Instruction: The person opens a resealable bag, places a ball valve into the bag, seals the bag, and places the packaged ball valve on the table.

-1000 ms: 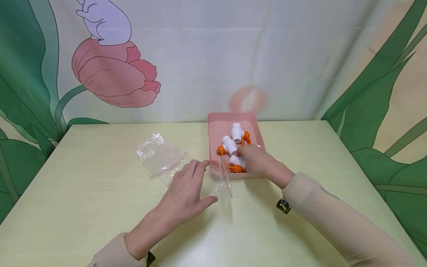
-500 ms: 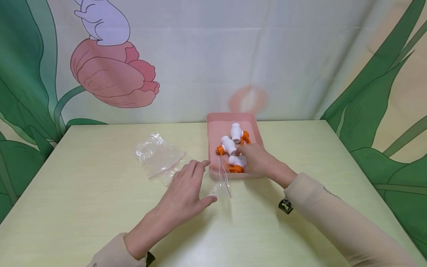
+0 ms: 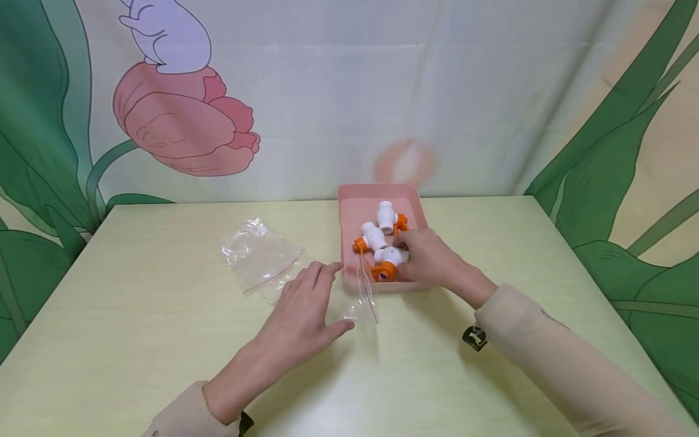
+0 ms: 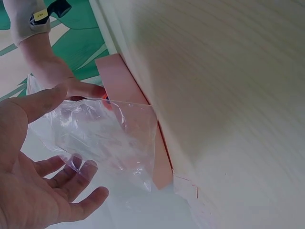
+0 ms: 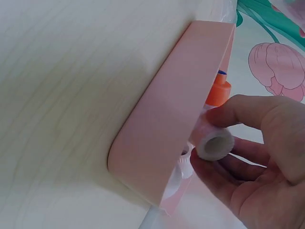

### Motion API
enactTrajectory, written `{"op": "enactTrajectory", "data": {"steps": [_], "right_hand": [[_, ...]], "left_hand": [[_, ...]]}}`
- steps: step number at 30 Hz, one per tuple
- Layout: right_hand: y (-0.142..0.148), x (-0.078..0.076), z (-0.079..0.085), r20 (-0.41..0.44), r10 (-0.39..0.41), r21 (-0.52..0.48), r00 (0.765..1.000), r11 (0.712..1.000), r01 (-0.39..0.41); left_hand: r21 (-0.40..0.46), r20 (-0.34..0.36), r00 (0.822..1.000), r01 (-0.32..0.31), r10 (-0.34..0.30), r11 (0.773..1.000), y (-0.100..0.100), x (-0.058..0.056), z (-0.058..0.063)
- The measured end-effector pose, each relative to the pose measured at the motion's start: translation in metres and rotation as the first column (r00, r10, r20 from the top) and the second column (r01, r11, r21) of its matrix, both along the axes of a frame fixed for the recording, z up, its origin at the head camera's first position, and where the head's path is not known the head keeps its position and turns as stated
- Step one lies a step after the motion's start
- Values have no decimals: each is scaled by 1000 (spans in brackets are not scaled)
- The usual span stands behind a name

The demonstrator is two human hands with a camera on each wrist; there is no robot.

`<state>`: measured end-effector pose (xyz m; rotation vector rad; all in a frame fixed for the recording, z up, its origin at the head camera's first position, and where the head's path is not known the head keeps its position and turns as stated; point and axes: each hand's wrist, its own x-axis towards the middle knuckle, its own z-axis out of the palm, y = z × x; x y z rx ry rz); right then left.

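Note:
In the head view, my right hand [image 3: 431, 258] reaches over the near end of a pink tray [image 3: 349, 197]. Thumb and fingers grip the end of a white ball valve [image 3: 391, 256] with an orange handle; its ridged opening faces the camera in the right wrist view, where the same valve [image 5: 217, 144] shows above the tray wall. Two more white ball valves [image 3: 374, 235] [image 3: 386, 216] lie beyond it. My left hand [image 3: 300, 321] has its thumb and fingers spread beside a clear zip bag [image 4: 105, 138]. The bag stands before the tray, overlapping some fingertips; whether they touch it is unclear.
More clear zip bags [image 3: 262, 255] with red seal lines lie flat left of the tray, partly behind my left hand. The pale wooden table [image 3: 136, 291] ends at a printed curtain [image 3: 306, 121] behind the tray.
My right hand has drawn slightly to the right, and the gripped valve has turned and risen a little, showing more of its orange handle. My left hand and the bag have hardly moved.

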<state>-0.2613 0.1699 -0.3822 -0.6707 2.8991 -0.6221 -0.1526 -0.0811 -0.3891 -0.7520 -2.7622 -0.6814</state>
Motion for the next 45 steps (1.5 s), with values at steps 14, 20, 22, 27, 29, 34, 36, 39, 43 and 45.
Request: {"op": "enactTrajectory", "data": {"steps": [14,20,22,27,29,34,36,39,43,45], "right_hand": [[4,5,6,-125,-48,-132,991,991,31],[5,6,7,-165,-63,-162,984,986,36],[6,6,9,-163,-82,-173,983,983,53],[8,4,10,-136,-116,-173,984,981,92],[8,4,10,-126,-122,-165,985,981,101],[7,5,11,-78,-152,-134,985,981,140],[7,6,11,-64,-161,-129,985,980,152],[7,7,11,-67,-160,-147,985,978,149],[9,7,11,-102,-155,-198,983,971,132],[11,8,11,-124,-155,-224,980,967,125]], "left_hand": [[3,-11,1000,5,-5,1000,1,-1,-1],[-1,-15,1000,6,-6,1000,0,-1,-1],[0,-15,1000,6,-6,1000,0,-1,-1],[9,-15,1000,7,-7,1000,1,0,-1],[12,-14,1000,8,-8,1000,1,0,0],[12,-5,1000,6,-6,1000,1,0,0],[10,-2,1000,4,-4,1000,1,0,0],[8,-1,1000,1,-1,1000,1,0,0],[9,1,1000,3,-3,1000,0,-1,0],[11,5,1000,4,-4,1000,0,-1,0]]}}
